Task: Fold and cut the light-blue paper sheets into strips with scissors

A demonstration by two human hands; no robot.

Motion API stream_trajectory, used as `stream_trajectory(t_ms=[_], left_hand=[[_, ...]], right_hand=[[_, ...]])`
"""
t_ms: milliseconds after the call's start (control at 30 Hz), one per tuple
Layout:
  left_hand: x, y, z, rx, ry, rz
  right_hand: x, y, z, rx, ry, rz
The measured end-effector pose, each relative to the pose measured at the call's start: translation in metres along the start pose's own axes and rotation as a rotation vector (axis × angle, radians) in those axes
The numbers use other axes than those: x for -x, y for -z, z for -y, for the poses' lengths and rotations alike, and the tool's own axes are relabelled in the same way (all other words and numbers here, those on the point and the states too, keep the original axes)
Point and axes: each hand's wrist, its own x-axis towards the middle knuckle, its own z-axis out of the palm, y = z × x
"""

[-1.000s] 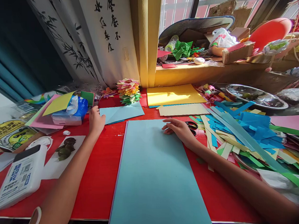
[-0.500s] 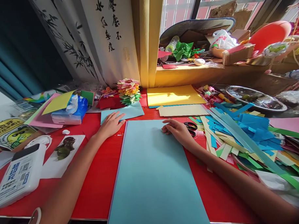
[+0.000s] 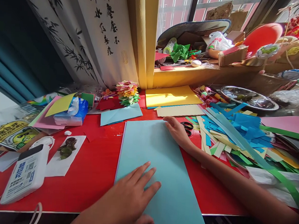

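Note:
A large light-blue sheet (image 3: 160, 151) lies lengthwise on the red table, with a purplish edge showing under its left side. My left hand (image 3: 134, 193) is over the lower left part of the sheet, palm down with fingers spread, holding nothing. At the sheet's upper right edge rests my right hand (image 3: 177, 131), its fingers bent; their tips are partly hidden, and I cannot tell whether they grip the paper. Black scissors (image 3: 187, 126) lie just right of that hand. A smaller folded light-blue paper (image 3: 121, 114) sits beyond the sheet, to the left.
Paper strips (image 3: 239, 128) and a metal bowl (image 3: 249, 97) are at the right. Yellow paper (image 3: 173, 96) and a folded-paper stack (image 3: 127, 93) stand at the back. At the left are a tissue pack (image 3: 71, 114), a white device (image 3: 26, 174) and a cable.
My left hand has left the small folded blue paper and come down towards me over the large sheet. My right hand has shifted slightly at the upper right edge. The view has moved a little.

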Motion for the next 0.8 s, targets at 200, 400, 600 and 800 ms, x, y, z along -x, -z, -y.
stream_trajectory(t_ms=[200,400,600,800], left_hand=[[0.025,-0.020,-0.005,-0.024,0.004,0.009],[0.036,-0.038,-0.003,0.005,0.023,-0.137],[0.037,-0.035,-0.005,-0.055,-0.026,-0.182],[0.034,-0.020,-0.008,-0.090,-0.096,-0.258]], right_hand=[[0.003,0.002,0.004,-0.048,-0.036,-0.037],[0.002,0.000,0.006,-0.221,-0.055,-0.004],[0.005,-0.002,0.009,-0.387,0.002,0.086],[-0.002,0.004,0.018,-0.479,0.025,0.104]])
